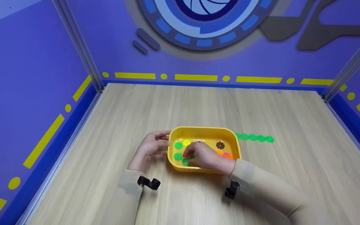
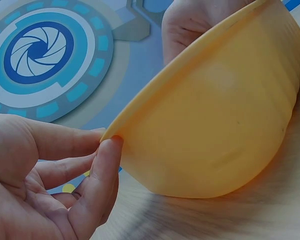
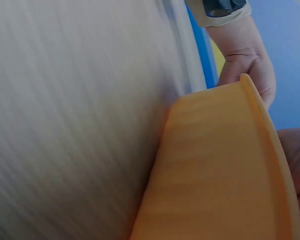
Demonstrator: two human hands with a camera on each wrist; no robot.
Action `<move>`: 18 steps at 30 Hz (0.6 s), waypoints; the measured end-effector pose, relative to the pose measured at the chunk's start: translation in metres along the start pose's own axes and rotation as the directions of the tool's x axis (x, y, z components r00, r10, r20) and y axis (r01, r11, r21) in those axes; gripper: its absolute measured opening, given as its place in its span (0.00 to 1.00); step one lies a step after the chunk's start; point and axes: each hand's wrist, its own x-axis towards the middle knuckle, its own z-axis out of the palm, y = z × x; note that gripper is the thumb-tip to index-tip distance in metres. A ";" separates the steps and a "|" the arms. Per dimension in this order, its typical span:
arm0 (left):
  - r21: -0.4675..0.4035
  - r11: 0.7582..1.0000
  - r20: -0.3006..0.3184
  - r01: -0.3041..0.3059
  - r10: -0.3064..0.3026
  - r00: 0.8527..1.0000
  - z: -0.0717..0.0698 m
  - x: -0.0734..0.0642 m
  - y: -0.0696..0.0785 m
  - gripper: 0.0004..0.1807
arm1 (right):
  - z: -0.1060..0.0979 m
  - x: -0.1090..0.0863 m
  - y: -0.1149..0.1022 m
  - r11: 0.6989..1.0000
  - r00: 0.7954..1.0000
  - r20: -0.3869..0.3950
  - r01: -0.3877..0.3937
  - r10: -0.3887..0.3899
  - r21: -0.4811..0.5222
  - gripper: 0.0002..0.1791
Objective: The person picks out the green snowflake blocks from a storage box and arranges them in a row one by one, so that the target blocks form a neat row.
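Yellow tub: a plastic tub (image 1: pixel 204 132) sits near the middle of the wooden table (image 1: pixel 111 125), toward the near edge, holding flat flower-shaped discs in green, yellow, brown, orange and pink.
Green discs: two lie at the tub's left end (image 1: pixel 178 145), with another partly hidden under the right hand's fingertips.
Right hand: the right hand (image 1: pixel 205 157) reaches over the near rim into the tub, fingers bent down onto a green disc; whether they already pinch it cannot be told from these views.
Left hand: the left hand (image 1: pixel 151 147) rests at the tub's left wall, fingers slightly apart and nearly straight, with one fingertip (image 2: pixel 110 146) touching the rim and holding nothing.
Doing it well: a light fingertip pinch on one disc alone looks best, lifted straight up while the left hand steadies the tub against sliding.
Green chain: a row of joined green discs (image 1: pixel 254 137) lies on the table just right of the tub, apart from it.
Setting: blue-violet walls with yellow dashes enclose the table.
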 end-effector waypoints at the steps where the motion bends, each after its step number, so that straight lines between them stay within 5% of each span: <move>1: -0.001 1.000 0.001 0.000 0.000 1.000 0.000 0.000 0.000 0.29 | 0.001 0.001 0.001 1.000 1.000 -0.001 0.000 0.000 -0.001 0.12; 18: -0.037 0.999 0.010 -0.005 0.005 1.000 0.001 0.000 0.000 0.29 | 0.005 0.007 0.006 0.999 0.998 0.053 0.038 -0.036 -0.032 0.15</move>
